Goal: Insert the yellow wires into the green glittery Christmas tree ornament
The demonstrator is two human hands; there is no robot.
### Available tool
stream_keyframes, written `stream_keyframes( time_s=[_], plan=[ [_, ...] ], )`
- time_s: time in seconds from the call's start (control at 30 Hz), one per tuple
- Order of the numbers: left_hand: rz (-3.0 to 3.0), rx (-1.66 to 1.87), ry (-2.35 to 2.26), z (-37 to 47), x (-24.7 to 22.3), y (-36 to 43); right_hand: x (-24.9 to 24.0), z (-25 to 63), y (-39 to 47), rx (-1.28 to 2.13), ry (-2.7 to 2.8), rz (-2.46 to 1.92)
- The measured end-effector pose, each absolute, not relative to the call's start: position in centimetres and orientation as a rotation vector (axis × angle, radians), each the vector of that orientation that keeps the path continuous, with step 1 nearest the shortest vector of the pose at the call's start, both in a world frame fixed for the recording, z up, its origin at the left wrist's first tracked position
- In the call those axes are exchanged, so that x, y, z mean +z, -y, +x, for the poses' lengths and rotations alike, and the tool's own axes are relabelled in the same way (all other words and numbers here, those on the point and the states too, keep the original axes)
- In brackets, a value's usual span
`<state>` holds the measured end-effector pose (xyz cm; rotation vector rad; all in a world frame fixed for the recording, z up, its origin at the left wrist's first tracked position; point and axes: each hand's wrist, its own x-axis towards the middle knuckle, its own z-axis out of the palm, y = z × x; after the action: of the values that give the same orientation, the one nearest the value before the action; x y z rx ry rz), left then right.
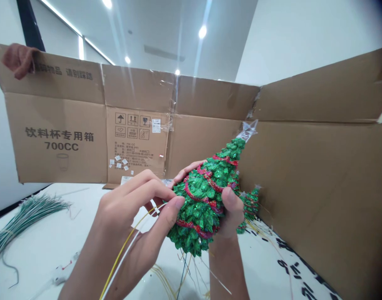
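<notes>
A small green Christmas tree (206, 196) with red sparkly garland and a clear star (247, 131) on top tilts to the right in the air. My right hand (233, 212) wraps round it from behind, thumb in front and fingertips at its back left edge. Thumb and index finger of my left hand (137, 212) pinch together at the tree's left side. A white wire (128, 250) and a yellow wire (122, 254) run down from this pinch across my left palm. Thin loose wires (191, 271) hang below the tree's base.
A bundle of thin green wires (25, 221) lies on the white table (94, 208) at left. Behind my right hand stands another small decorated tree (251, 202). Cardboard walls (206, 137) enclose the back and right. A brown cloth (18, 60) hangs over the left cardboard edge.
</notes>
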<state>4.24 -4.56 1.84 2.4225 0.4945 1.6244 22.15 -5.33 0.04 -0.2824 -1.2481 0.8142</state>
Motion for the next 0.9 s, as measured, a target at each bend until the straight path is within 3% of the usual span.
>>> stream_keyframes(
  time_s=[0.9],
  plan=[
    [2.356,1.639,-0.636,4.77,1.66,4.5,-0.4,22.39,4.96,0.735,1.246,-0.365]
  ],
)
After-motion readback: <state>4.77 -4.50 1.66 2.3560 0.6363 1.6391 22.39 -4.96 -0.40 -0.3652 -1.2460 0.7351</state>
